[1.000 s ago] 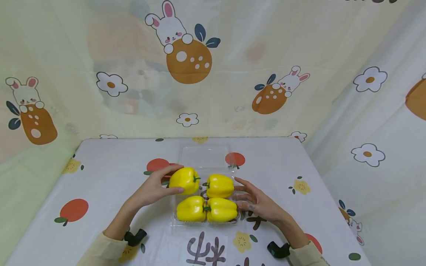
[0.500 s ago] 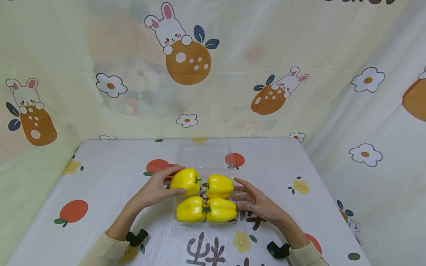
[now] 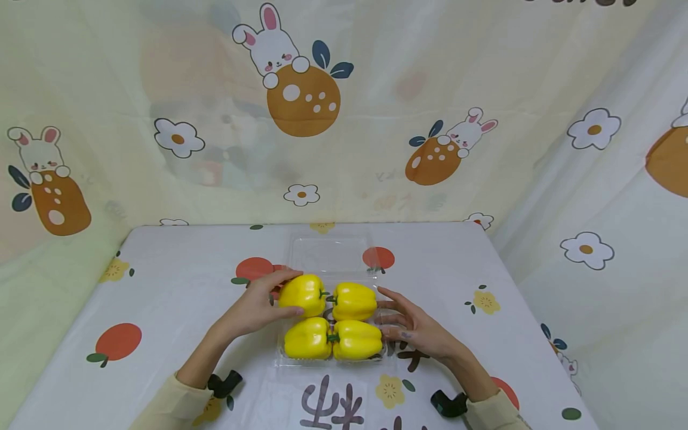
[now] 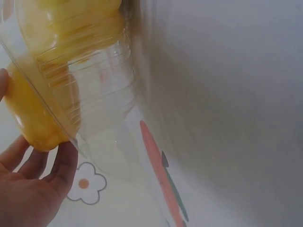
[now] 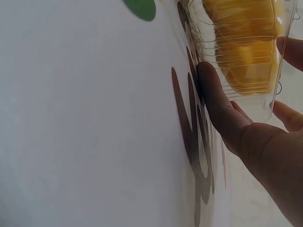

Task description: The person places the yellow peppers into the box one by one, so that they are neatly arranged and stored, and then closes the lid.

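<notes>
A clear plastic clamshell box (image 3: pixel 301 364) lies unfolded on the table with yellow bell peppers in it. In the head view, my left hand (image 3: pixel 258 307) grips the back-left bell pepper (image 3: pixel 301 297), thumb at its front and fingers behind. The left wrist view shows this pepper (image 4: pixel 35 111) partly beyond the box wall, fingers beneath its end. Its stem faces that of the back-right pepper (image 3: pixel 355 301). Two more, the front-left pepper (image 3: pixel 307 338) and front-right pepper (image 3: pixel 358 340), sit stem to stem. My right hand (image 3: pixel 421 328) touches the box's right side with loosely spread fingers; its thumb lies along the ribbed wall (image 5: pixel 241 87).
The transparent lid (image 3: pixel 330 254) lies folded back behind the peppers. A white printed cloth (image 3: pixel 177 286) covers the table, and a patterned curtain (image 3: pixel 365 155) stands along its back edge. Dark wrist-worn devices (image 3: pixel 450 404) are at both wrists.
My left hand has moved slightly right and toward me with the back-left pepper, bringing its stem closer to the back-right one. The right hand has stayed in place.
</notes>
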`<action>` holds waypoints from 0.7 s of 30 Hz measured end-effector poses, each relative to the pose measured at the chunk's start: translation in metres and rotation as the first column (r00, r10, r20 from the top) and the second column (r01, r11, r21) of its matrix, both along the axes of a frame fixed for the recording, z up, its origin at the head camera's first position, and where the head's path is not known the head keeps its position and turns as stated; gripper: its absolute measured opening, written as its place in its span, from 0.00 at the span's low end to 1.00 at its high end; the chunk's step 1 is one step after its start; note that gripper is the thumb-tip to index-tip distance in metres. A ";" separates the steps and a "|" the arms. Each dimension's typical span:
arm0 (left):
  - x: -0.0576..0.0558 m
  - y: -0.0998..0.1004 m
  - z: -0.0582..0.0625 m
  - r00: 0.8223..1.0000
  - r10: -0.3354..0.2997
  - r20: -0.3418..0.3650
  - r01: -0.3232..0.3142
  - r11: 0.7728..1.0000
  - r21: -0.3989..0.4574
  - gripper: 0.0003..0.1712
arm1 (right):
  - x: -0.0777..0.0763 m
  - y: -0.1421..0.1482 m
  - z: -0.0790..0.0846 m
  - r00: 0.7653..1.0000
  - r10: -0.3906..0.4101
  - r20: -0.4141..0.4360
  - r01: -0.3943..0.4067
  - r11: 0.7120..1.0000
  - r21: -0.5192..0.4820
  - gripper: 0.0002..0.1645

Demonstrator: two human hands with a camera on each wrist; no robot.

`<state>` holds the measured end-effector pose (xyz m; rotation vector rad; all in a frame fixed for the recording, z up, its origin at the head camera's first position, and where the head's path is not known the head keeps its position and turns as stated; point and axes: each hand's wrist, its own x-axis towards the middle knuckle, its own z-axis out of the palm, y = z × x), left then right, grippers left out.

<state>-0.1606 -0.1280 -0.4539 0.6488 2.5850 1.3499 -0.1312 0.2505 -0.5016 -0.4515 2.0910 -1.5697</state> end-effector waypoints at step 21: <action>0.003 0.010 -0.005 1.000 0.013 -0.019 -0.014 0.999 -0.052 0.43 | 0.000 0.001 -0.002 1.000 0.006 0.000 -0.006 1.000 -0.009 0.50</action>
